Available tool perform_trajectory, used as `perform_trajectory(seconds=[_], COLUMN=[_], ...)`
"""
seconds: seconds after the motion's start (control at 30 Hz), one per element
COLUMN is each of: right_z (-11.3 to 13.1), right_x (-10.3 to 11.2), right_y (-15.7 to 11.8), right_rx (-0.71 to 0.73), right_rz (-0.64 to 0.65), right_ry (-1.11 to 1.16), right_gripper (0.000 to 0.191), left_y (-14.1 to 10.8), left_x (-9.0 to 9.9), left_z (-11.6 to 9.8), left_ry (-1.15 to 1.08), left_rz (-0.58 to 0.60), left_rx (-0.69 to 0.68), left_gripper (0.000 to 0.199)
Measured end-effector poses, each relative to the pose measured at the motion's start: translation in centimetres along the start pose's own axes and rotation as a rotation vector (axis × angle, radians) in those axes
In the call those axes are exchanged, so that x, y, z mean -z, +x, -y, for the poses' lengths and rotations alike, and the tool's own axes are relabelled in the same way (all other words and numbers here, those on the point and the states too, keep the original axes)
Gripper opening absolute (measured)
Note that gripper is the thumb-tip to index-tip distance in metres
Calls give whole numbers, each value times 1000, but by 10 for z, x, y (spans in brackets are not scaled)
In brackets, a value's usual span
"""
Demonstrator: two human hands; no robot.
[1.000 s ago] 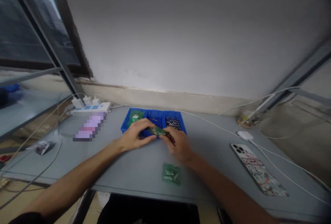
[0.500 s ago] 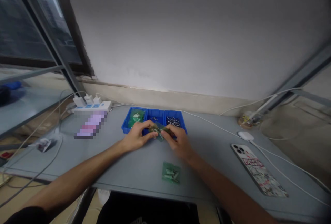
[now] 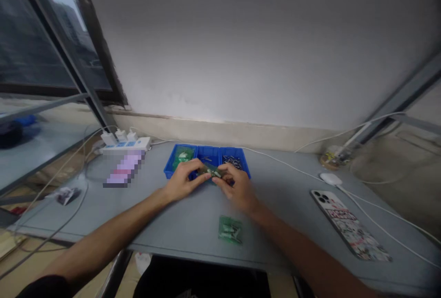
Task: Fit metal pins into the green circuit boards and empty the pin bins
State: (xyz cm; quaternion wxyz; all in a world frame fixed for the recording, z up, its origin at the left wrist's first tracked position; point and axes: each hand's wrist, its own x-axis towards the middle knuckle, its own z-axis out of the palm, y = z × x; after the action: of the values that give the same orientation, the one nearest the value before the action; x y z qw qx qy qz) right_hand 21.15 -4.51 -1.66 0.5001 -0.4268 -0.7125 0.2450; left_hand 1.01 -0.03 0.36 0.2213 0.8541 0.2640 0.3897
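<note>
A small green plastic bag [image 3: 212,172] with light-coloured pieces inside is held between both hands, just in front of the blue bins. My left hand [image 3: 184,181] pinches its left end between thumb and fingers. On the other end, my right hand [image 3: 237,188] grips with thumb and curled fingers. Another green bag [image 3: 230,230] of similar pieces lies flat on the table nearer to me. Behind my hands, the left blue bin [image 3: 168,169] contains green bags, the middle bin [image 3: 210,151] a few thin metal pieces, and the right bin [image 3: 245,162] many dark metal pieces.
On the left stand a white power strip [image 3: 143,143] with plugs and a pixelated phone-like object [image 3: 124,168]. A phone in a patterned case [image 3: 349,224], a white charger [image 3: 330,179] and a cable [image 3: 279,162] lie on the right of the grey table [image 3: 165,238].
The held bag is now flatter and lower between my fingers, and my right fingers have shifted on it. The whole view has moved slightly; the bag on the table stays put.
</note>
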Motion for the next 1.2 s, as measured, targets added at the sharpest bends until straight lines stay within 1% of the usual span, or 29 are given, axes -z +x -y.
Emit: perform_trajectory(seconds=[0.07,0.1,0.13,0.17,0.23,0.27,0.3,0.37,0.43,0.47,0.53,0.6,0.67,0.73,0.8,0.83,0.9,0.93,1.0,1.03,1.1,1.17,1.2], right_z=[-5,-7,-9,-10,-9,-7,-5,-1,1,0,-1,-3,-4,-2,-1,-1,-3,-4,-6,-7,-6,-4,-3], right_x=[-3,-4,-4,-4,-1,0,2,5,7,7,7,6,7,8,8,7,4,2,0,-1,1,3,5], right_y=[-2,-3,-4,-5,-6,-6,-6,-5,-3,-3,-2,-1,0,1,2,2,2,2,1,0,-1,-1,-1], right_rx=[17,46,92,153,306,379,435,486,487,488,502,505,506,514,519,517,501,489,467,467,484,483,474], right_rz=[-24,-35,-43,-47,-31,-19,-11,2,6,5,-12,-51,-91,-123,-154,-172,-221,-249,-291,-291,-248,-185,-158], right_ry=[-5,-38,-93,-159,-282,-328,-364,-426,-486,-509,-531,-528,-504,-446,-380,-359,-343,-339,-331,-331,-344,-366,-376], right_gripper=[27,32,33,31,18,16,18,29,35,33,23,15,16,16,12,10,6,7,11,9,4,4,8], left_y=[-1,-2,-3,-3,-4,-5,-5,-5,-5,-6,-7,-6,-5,-3,0,0,1,1,1,1,0,0,-1], left_x=[-2,-4,-5,-7,-9,-9,-9,-9,-8,-8,-7,-4,-1,2,3,4,4,4,3,3,2,0,-1], left_z=[0,1,2,3,5,6,7,8,9,10,12,13,12,11,10,10,9,10,10,10,10,11,12], left_ry=[-24,-56,-97,-145,-228,-258,-281,-308,-314,-312,-288,-226,-145,-97,-63,-38,35,68,107,109,74,8,-27], left_rz=[-30,-52,-75,-96,-125,-134,-142,-155,-156,-154,-148,-118,-52,12,15,-7,-63,-93,-137,-148,-147,-148,-162], left_rx=[18,43,71,94,121,129,136,150,155,150,133,96,-1,-123,-195,-203,-206,-213,-231,-239,-223,-149,-98], left_gripper=[18,19,23,28,35,36,36,39,42,44,45,38,26,28,33,32,20,16,12,12,12,14,17])
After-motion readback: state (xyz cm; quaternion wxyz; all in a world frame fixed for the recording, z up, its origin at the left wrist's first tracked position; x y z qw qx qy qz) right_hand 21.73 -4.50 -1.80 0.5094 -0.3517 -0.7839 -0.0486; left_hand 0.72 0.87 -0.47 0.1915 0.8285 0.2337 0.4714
